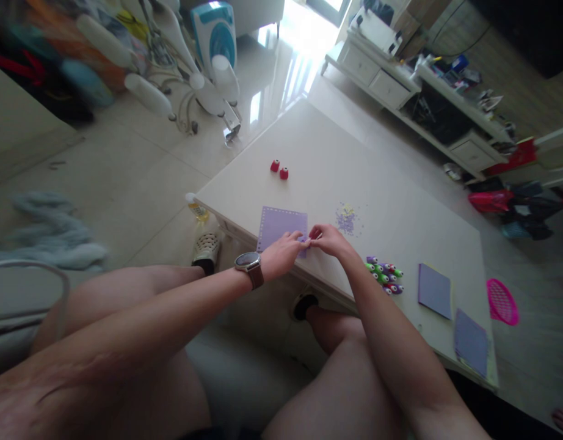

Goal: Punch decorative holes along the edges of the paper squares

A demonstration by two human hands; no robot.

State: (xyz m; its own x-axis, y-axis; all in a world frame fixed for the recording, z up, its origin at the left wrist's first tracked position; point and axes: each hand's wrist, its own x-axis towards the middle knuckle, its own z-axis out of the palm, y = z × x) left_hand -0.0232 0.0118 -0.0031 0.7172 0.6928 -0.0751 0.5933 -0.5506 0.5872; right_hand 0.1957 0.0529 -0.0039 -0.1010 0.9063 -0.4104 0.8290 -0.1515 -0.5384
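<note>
A purple sheet [276,223] with small holes along its edges lies at the near edge of the table. My left hand [284,253], with a watch on its wrist, reaches over the sheet's near right corner, its fingers closed at that edge. Against its fingertips, my right hand [327,238] is closed in a pinch. Something small and purple shows between the hands, too small to name. Right of them lies a scatter of tiny purple and yellow bits [347,221]. Two small red pieces with white tops [284,173] stand farther back.
A cluster of small green, purple and red pieces [386,275] sits by my right forearm. Two stacks of purple sheets, a nearer one [435,292] and a farther one [471,342], lie to the right. A pink basket [502,301] is beyond the table's edge; a bottle [198,209] stands on the floor.
</note>
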